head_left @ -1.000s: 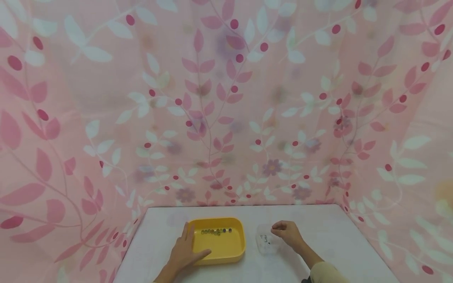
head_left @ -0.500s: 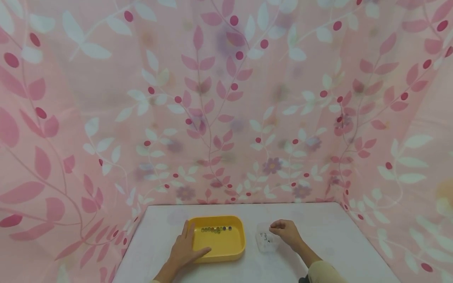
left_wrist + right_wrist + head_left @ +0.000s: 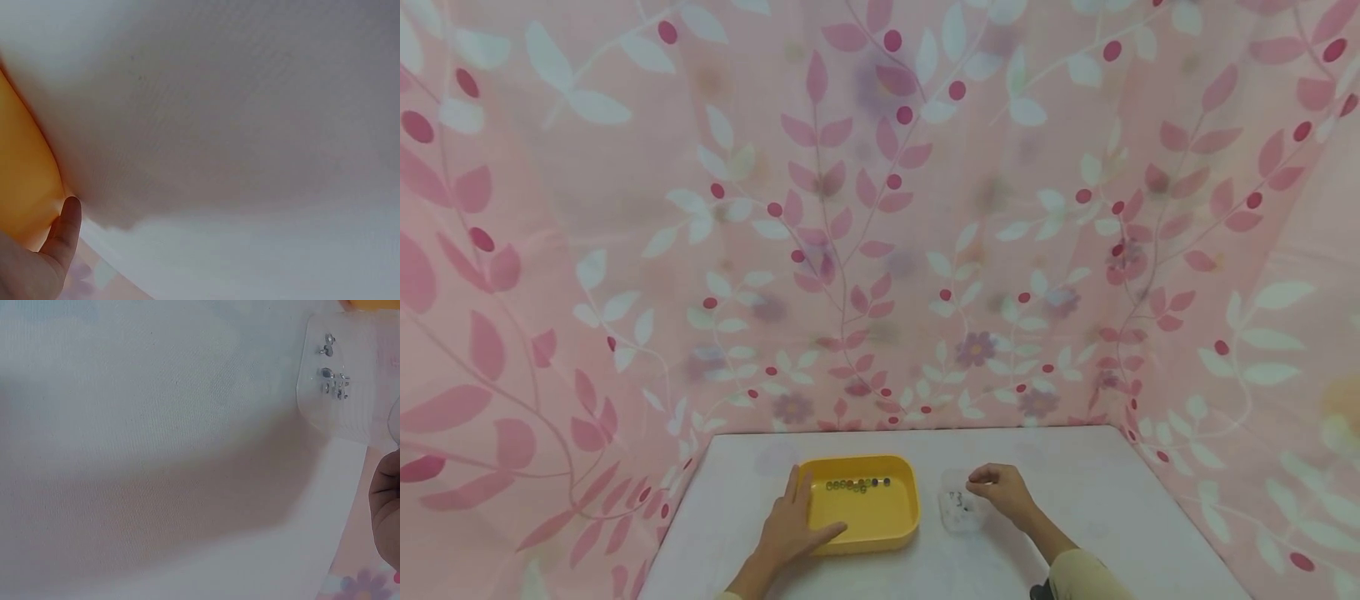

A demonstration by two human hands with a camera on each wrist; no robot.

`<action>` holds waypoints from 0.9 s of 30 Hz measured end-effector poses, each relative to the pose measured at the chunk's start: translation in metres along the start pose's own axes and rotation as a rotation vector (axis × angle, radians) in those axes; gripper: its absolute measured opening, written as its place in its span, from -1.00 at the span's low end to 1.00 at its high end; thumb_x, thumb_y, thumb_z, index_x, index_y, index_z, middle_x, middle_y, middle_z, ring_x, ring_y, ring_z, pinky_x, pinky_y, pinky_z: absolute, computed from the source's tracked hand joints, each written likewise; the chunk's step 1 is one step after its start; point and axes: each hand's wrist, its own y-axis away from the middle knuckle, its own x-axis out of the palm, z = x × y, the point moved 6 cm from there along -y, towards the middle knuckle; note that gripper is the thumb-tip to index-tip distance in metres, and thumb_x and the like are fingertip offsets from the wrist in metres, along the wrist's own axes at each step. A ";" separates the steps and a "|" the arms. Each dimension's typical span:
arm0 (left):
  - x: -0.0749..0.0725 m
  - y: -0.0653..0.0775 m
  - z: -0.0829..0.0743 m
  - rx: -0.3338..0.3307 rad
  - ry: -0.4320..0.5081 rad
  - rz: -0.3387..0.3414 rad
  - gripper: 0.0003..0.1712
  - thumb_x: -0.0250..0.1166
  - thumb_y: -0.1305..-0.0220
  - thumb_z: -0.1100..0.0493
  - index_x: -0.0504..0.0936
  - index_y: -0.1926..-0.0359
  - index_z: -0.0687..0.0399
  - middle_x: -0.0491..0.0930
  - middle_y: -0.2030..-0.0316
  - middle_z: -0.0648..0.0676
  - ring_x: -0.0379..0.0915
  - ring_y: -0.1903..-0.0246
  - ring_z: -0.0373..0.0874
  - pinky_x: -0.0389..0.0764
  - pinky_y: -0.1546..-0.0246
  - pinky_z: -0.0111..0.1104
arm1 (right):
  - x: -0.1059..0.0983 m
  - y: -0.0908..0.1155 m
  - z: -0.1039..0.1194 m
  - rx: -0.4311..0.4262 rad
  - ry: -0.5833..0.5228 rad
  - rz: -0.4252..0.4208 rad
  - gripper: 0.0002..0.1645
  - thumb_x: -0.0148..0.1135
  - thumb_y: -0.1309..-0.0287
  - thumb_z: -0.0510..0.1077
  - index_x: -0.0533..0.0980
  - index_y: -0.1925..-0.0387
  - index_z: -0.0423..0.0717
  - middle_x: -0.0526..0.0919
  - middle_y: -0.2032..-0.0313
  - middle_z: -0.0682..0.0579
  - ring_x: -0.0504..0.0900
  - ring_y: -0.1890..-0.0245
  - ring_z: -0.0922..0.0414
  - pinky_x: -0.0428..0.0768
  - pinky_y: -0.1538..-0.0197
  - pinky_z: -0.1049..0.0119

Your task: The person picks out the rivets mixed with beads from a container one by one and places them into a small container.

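Note:
A yellow plastic tray [image 3: 868,546] stands left of the middle of the white table. My left hand [image 3: 790,521] rests along its left side with fingers straight and thumb stretched over the near edge. In the left wrist view, a finger [image 3: 65,234] touches the tray's outer wall [image 3: 28,169]. Several small round, glassy pieces [image 3: 850,485] lie in a row inside the tray. My right hand [image 3: 1003,492] pinches the edge of a clear plastic box [image 3: 964,523]. Several tiny shiny metal pieces [image 3: 334,378] lie in that box; their kind is too small to tell.
The white table [image 3: 745,467] reaches back to a pink cloth wall [image 3: 850,250] printed with leaves and flowers. Similar cloth hangs on both sides. The tray and box stand side by side with a narrow gap between them.
My right hand has moved slightly left, and the clear box has shifted a little left with it. My left hand and the tray keep their places.

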 end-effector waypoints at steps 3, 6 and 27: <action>0.001 -0.001 0.000 0.007 0.001 0.000 0.39 0.32 0.11 -0.58 0.07 -0.53 0.18 -0.16 -0.56 0.27 0.42 -0.09 0.31 0.59 0.17 0.06 | -0.001 0.001 -0.002 0.009 0.006 -0.003 -0.87 0.46 -0.03 -0.24 0.67 0.37 -0.22 0.76 0.39 -0.05 0.61 0.36 0.19 0.53 0.32 0.37; 0.001 0.000 -0.001 0.013 0.004 0.006 0.39 0.31 0.11 -0.59 0.07 -0.53 0.18 -0.16 -0.56 0.28 0.42 -0.09 0.32 0.59 0.17 0.07 | -0.002 0.002 -0.003 0.015 0.009 -0.007 -0.86 0.46 -0.03 -0.24 0.67 0.37 -0.23 0.76 0.39 -0.05 0.60 0.37 0.20 0.53 0.33 0.38; -0.001 -0.004 0.002 0.057 -0.040 -0.022 0.36 0.30 0.13 -0.61 0.11 -0.51 0.10 -0.11 -0.53 0.37 0.29 -0.21 0.43 0.55 0.11 0.21 | -0.021 0.001 0.001 0.041 0.022 -0.087 -0.71 0.43 -0.13 -0.05 0.68 0.20 -0.17 0.74 0.27 -0.03 0.66 0.35 0.05 0.61 0.37 0.28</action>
